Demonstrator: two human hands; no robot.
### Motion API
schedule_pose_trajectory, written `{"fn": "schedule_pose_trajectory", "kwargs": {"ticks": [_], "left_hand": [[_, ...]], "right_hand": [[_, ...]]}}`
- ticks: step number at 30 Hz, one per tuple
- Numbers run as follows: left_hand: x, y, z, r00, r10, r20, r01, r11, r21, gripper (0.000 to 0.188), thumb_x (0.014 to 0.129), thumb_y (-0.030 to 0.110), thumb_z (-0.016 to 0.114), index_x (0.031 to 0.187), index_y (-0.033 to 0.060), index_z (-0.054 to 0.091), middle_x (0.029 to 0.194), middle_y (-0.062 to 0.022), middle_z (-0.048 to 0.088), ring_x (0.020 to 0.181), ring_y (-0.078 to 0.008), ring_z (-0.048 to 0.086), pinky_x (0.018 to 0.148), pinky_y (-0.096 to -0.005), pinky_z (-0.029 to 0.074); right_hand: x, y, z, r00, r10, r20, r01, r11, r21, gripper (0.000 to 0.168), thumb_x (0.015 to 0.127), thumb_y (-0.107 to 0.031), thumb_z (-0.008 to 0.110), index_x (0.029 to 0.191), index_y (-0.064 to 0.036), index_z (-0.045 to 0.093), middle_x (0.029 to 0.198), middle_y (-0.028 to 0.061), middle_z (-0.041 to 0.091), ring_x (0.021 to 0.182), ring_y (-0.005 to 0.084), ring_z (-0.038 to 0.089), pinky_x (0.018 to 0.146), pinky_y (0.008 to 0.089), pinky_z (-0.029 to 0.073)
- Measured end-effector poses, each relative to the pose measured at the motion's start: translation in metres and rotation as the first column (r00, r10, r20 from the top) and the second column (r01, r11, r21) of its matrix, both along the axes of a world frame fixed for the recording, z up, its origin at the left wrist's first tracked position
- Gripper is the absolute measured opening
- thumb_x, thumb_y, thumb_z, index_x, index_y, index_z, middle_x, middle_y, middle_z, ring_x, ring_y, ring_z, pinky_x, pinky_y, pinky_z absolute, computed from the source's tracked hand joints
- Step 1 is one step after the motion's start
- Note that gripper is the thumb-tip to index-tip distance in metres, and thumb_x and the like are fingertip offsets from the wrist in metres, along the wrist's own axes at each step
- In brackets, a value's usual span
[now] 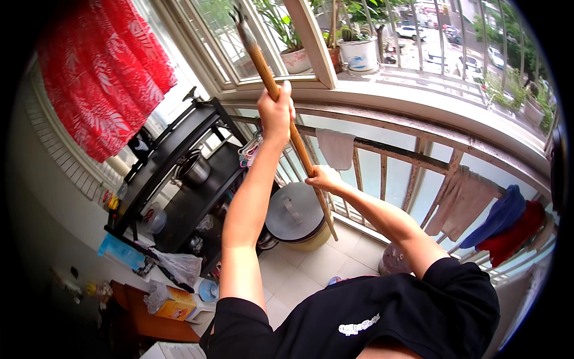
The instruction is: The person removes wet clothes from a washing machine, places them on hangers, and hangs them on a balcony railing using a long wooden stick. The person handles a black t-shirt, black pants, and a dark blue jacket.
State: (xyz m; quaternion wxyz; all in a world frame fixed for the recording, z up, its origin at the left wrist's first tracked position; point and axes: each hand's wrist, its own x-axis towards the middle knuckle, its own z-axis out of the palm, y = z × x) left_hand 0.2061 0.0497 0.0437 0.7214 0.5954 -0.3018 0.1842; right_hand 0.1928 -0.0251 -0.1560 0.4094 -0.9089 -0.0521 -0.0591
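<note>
A long wooden pole point(301, 146) with a metal forked tip point(242, 28) slants across the view, its tip up by the window frame. My left hand point(275, 112) grips it at the upper part, thumb along the wood. Lower down, my right hand point(324, 178) is closed around the same pole. The pole's bottom end hangs in front of a large round pot or bin with a grey lid point(293, 211), which stands on the tiled floor. Whether the end touches anything cannot be told.
A black metal shelf point(188, 211) with a steel pot point(194, 167) stands at left, below a red patterned cloth point(105, 76). Barred railings carry hanging cloths point(335, 148). Potted plants point(358, 54) stand outside the sliding window point(323, 49). A carton point(177, 304) is lower left.
</note>
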Motion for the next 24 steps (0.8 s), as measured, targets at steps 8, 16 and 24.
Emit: {"fn": "schedule_pose_trajectory", "kwargs": {"ticks": [8,16,24], "left_hand": [[0.074,-0.019,-0.125,0.935,-0.207,-0.287,0.228,0.973,0.043,0.022,0.085,0.017,0.057,0.070,0.0061,0.046,0.052,-0.0006,0.045,0.041,-0.0088,0.043,0.039,-0.0222,0.037],[0.131,-0.024,-0.215,0.903,-0.209,-0.377,0.286,0.945,0.161,0.026,0.085,0.024,0.059,0.072,0.0048,0.048,0.050,-0.0009,0.046,0.040,-0.0101,0.046,0.041,-0.0243,0.038],[0.187,-0.044,-0.297,0.904,0.024,-0.426,0.084,0.968,0.235,0.025,0.079,0.020,0.064,0.071,-0.0004,0.053,0.049,-0.0034,0.049,0.038,-0.0128,0.049,0.038,-0.0282,0.040]], "right_hand": [[0.054,-0.018,-0.074,0.977,-0.201,-0.076,0.200,0.980,-0.015,0.027,0.062,-0.025,0.067,0.078,-0.004,0.061,0.068,0.0120,0.062,0.066,0.0262,0.061,0.062,0.0362,0.047],[0.086,-0.019,-0.135,0.913,-0.253,-0.320,0.308,0.942,0.134,0.029,0.067,-0.026,0.065,0.082,-0.002,0.062,0.079,0.0135,0.063,0.076,0.0230,0.059,0.069,0.0347,0.045],[0.064,-0.043,-0.133,0.908,-0.251,-0.335,0.352,0.891,0.286,0.026,0.075,-0.020,0.058,0.091,0.000,0.062,0.073,0.0097,0.062,0.067,0.0155,0.059,0.060,0.0280,0.049]]}}
